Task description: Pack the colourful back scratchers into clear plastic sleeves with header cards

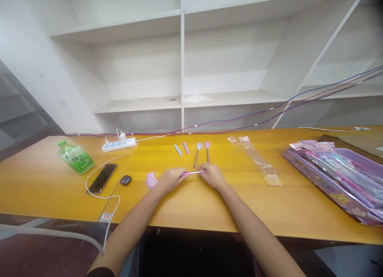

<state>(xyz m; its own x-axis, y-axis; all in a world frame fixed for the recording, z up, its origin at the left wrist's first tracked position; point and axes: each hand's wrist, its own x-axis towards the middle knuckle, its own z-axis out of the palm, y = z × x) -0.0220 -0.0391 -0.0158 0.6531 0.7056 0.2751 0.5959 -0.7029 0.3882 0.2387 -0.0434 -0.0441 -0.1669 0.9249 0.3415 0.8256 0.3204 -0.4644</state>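
Both hands meet over the middle of the yellow table (185,205). My left hand (171,179) is closed on the pink end of a thin stick (195,173) with a silvery middle. My right hand (212,175) pinches the stick's other end, where a bit of pink shows. Just beyond lie two sticks with hand-shaped heads, one blue (199,146) and one pink (207,144). A blue strip (178,150) and a purple strip (186,147) rest to their left. Small pink printed cards (151,180) lie left of my left hand.
Clear plastic sleeves (259,161) lie to the right, before a purple box (326,185) of wrapped items. At left are a green bottle (76,157), a phone (103,178), a black case (126,180), a power strip (119,144) and a white cable. White shelves (182,69) stand behind.
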